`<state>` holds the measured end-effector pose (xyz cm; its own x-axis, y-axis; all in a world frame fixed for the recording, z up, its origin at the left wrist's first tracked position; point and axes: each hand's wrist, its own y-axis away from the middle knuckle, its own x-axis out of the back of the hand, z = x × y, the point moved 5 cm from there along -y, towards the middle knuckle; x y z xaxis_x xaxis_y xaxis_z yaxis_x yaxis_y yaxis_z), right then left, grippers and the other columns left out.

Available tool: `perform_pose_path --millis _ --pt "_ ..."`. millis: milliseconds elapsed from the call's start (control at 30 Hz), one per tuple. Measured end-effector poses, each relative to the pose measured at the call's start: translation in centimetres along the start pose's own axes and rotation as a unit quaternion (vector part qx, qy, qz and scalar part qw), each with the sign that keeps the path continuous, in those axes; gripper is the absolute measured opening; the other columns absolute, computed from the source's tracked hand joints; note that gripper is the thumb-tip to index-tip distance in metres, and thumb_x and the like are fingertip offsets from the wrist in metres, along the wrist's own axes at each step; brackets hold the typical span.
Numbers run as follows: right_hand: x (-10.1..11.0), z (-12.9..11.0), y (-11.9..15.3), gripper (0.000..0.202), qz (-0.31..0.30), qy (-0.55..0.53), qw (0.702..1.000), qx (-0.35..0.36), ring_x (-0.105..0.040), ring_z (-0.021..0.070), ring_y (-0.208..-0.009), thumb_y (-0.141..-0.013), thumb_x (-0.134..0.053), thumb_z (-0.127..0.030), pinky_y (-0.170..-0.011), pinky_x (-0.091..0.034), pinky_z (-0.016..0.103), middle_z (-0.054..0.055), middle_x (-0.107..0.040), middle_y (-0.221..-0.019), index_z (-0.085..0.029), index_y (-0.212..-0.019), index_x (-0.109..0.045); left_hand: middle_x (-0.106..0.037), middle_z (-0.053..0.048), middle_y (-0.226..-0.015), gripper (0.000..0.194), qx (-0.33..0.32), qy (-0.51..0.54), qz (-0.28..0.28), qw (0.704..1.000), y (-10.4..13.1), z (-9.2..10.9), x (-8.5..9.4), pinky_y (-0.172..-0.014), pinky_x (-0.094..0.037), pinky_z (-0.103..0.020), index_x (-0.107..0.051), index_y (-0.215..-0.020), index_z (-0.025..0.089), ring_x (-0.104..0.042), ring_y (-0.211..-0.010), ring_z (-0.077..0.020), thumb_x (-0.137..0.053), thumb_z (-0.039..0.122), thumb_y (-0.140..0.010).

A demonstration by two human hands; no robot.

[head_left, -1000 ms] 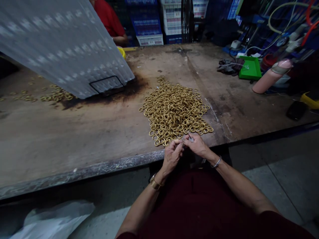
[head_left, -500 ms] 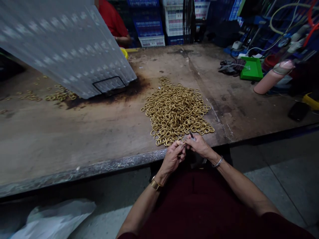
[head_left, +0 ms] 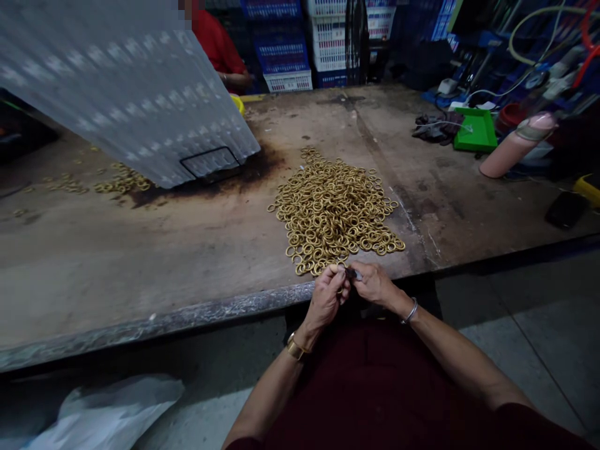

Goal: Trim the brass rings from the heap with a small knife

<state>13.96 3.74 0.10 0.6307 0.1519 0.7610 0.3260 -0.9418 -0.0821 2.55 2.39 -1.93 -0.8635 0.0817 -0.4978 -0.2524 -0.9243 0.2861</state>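
Observation:
A heap of brass-coloured rings (head_left: 335, 206) lies on the wooden table by its front edge. Just in front of the heap, my left hand (head_left: 325, 294) is closed, pinching a ring at the fingertips; the fingers cover most of it. My right hand (head_left: 377, 286) is closed around a small hand tool (head_left: 355, 274) with a dark tip and a greyish part. That dark tip points left and meets the ring at my left fingertips. What kind of tool it is cannot be made out.
A tall grey corrugated panel (head_left: 140, 106) stands on the table (head_left: 154, 250), with more rings (head_left: 122, 179) beside it. A person in red (head_left: 218, 47) is behind it. Right are a green tray (head_left: 475, 130) and a pink cylinder (head_left: 515, 147). Crates (head_left: 284, 50) stack behind.
My right hand has turned, so the tool's dark tip, which pointed up and away, now points left at the ring. My left hand stays nearly in place. The view has shifted slightly.

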Motion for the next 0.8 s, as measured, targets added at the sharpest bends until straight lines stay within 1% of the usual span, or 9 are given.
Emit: perform_pose_path --millis 133,200,300,367,467,567,667,733,800 --pt "0.0 0.3 -0.1 0.017 -0.036 0.047 0.998 -0.014 -0.047 0.0130 -0.056 -0.075 -0.047 -0.014 -0.054 -0.027 0.023 0.001 -0.059 -0.063 -0.019 -0.082 -0.061 -0.051 0.007 -0.057 0.036 -0.010 -0.030 -0.006 0.999 0.3 0.0 0.2 -0.039 -0.028 -0.015 -0.047 -0.079 0.018 -0.040 -0.041 -0.0031 -0.067 0.047 -0.073" --pt "0.3 1.1 -0.3 0.021 -0.049 0.082 0.994 -0.048 -0.050 0.0140 -0.059 -0.076 -0.046 -0.016 -0.055 -0.027 0.024 0.003 -0.062 -0.066 -0.019 -0.087 -0.063 -0.051 0.007 -0.056 0.035 -0.001 -0.036 -0.021 0.999 0.9 0.4 -0.1 -0.039 -0.027 -0.015 -0.047 -0.077 0.018 -0.041 -0.041 -0.0031 -0.067 0.046 -0.073" --pt "1.2 2.3 -0.6 0.026 -0.031 0.131 0.986 -0.102 -0.054 0.0156 -0.065 -0.076 -0.047 -0.016 -0.058 -0.030 0.025 0.004 -0.066 -0.075 -0.020 -0.096 -0.064 -0.049 0.007 -0.054 0.036 0.019 -0.008 -0.060 0.998 1.7 1.5 -0.8 -0.038 -0.027 -0.015 -0.047 -0.076 0.018 -0.042 -0.041 -0.0044 -0.070 0.045 -0.071" --pt "1.4 2.5 -0.8 0.026 -0.014 0.139 0.984 -0.108 -0.056 0.0160 -0.069 -0.078 -0.047 -0.017 -0.060 -0.031 0.025 0.004 -0.067 -0.079 -0.020 -0.097 -0.063 -0.048 0.006 -0.054 0.036 0.016 0.041 -0.063 0.997 1.9 2.4 -0.8 -0.036 -0.026 -0.015 -0.046 -0.075 0.019 -0.040 -0.040 -0.0048 -0.071 0.044 -0.070" --pt "0.8 1.7 -1.2 0.021 -0.003 0.118 0.989 -0.084 -0.058 0.0159 -0.072 -0.083 -0.047 -0.021 -0.063 -0.033 0.024 0.004 -0.067 -0.082 -0.020 -0.097 -0.062 -0.055 0.003 -0.062 0.034 -0.004 0.114 -0.020 0.993 1.4 3.4 0.3 -0.036 -0.027 -0.015 -0.047 -0.073 0.018 -0.037 -0.041 -0.0038 -0.072 0.040 -0.070" --pt "-0.2 0.6 -1.4 0.019 0.001 0.112 0.991 -0.067 -0.060 0.0169 -0.079 -0.087 -0.049 -0.029 -0.064 -0.034 0.024 0.005 -0.068 -0.090 -0.020 -0.099 -0.060 -0.061 -0.002 -0.072 0.029 -0.018 0.148 0.021 0.989 0.8 3.7 1.9 -0.038 -0.029 -0.015 -0.050 -0.071 0.015 -0.038 -0.043 -0.0030 -0.072 0.034 -0.069" --pt "-0.9 -0.3 -1.6 0.024 -0.005 0.133 0.988 -0.079 -0.060 0.0190 -0.086 -0.088 -0.050 -0.037 -0.065 -0.034 0.026 0.007 -0.066 -0.103 -0.021 -0.105 -0.056 -0.061 -0.002 -0.071 0.021 -0.019 0.173 0.033 0.984 0.7 3.8 3.1 -0.039 -0.031 -0.015 -0.053 -0.072 0.015 -0.039 -0.044 -0.0034 -0.070 0.027 -0.068" --pt "-1.2 -0.5 -1.7 0.026 -0.012 0.149 0.984 -0.093 -0.060 0.0201 -0.088 -0.088 -0.048 -0.037 -0.065 -0.035 0.026 0.008 -0.064 -0.107 -0.020 -0.107 -0.054 -0.058 -0.001 -0.069 0.018 -0.006 0.196 0.032 0.980 0.7 3.6 3.5 -0.040 -0.032 -0.014 -0.056 -0.078 0.016 -0.040 -0.045 -0.0040 -0.069 0.022 -0.067" --pt "-1.2 -0.5 -1.9 0.024 -0.012 0.156 0.982 -0.103 -0.059 0.0206 -0.088 -0.088 -0.049 -0.035 -0.065 -0.036 0.027 0.008 -0.064 -0.107 -0.020 -0.106 -0.054 -0.056 0.000 -0.068 0.020 0.014 0.217 0.033 0.976 0.6 3.3 3.7 -0.040 -0.032 -0.014 -0.058 -0.082 0.016 -0.042 -0.048 -0.0046 -0.068 0.020 -0.066"
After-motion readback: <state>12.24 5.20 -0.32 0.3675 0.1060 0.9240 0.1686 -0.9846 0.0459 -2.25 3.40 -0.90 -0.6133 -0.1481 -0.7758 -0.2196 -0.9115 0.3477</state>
